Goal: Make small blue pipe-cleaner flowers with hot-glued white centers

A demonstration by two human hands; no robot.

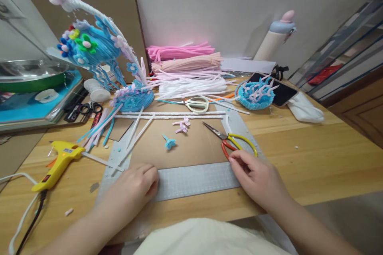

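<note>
Pink flowers (186, 122), perhaps two; pliers (224, 136), one.

I face a plain, pale wall (209, 8). Before me lies a wooden tabletop (317, 159), with shelves (338, 42) to my right.

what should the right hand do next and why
Probably take a full hold of the pliers: the right hand is at the end of their red handle, and the two handles stand spread apart.
</note>
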